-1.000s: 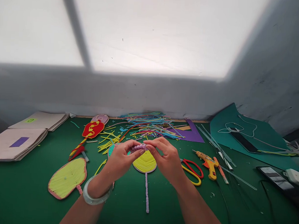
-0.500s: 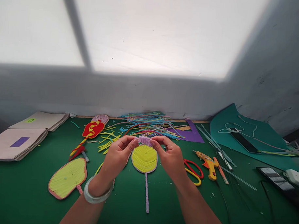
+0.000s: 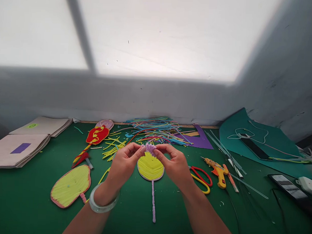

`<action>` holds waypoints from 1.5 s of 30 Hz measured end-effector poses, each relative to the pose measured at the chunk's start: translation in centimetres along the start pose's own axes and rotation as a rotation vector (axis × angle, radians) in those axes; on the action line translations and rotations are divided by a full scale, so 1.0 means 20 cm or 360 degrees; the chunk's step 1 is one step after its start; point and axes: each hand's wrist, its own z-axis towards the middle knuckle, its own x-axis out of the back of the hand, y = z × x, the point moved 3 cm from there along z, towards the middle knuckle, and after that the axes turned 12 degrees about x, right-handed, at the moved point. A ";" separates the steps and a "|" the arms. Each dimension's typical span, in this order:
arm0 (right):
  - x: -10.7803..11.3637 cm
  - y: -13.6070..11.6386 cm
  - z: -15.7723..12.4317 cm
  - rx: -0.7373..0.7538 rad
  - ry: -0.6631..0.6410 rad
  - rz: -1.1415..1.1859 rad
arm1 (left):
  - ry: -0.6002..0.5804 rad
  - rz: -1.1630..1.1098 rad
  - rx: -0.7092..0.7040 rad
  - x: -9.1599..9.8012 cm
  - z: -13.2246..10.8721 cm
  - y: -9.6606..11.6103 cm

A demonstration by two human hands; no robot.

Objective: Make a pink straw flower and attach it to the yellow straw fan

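Observation:
My left hand (image 3: 125, 163) and my right hand (image 3: 173, 163) meet above the green table, fingertips pinched together on a small lilac pipe-cleaner piece (image 3: 150, 148). Directly under them lies a yellow leaf-shaped fan (image 3: 150, 168) with a lilac rim and a long lilac stem (image 3: 153, 202) pointing toward me. A clear bangle (image 3: 101, 203) sits on my left wrist. Both hands are closed around the lilac piece, held just over the top edge of the yellow fan.
A second yellow fan (image 3: 70, 185) lies left, a red and yellow piece (image 3: 96, 135) behind it. Several coloured strips (image 3: 155, 129) are heaped at the back. Red-yellow scissors (image 3: 201, 178), a glue gun (image 3: 218, 168), phones (image 3: 284, 186), paper stacks (image 3: 19, 148) surround.
The hands spread the lilac piece wide half a second ago, then drew back together, bunching it at the fan's top edge. The fan shows more than a second ago.

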 end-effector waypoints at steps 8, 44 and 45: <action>-0.01 0.01 0.00 -0.0058 -0.0002 0.0104 | -0.0076 0.0028 0.0025 -0.01 0.00 -0.01; -0.04 0.04 0.00 -0.0135 0.0255 0.0339 | -0.0112 0.0110 -0.0077 -0.03 -0.01 0.02; -0.03 0.03 0.00 -0.0128 0.0256 0.0335 | -0.0101 0.0122 -0.0093 -0.04 -0.02 0.02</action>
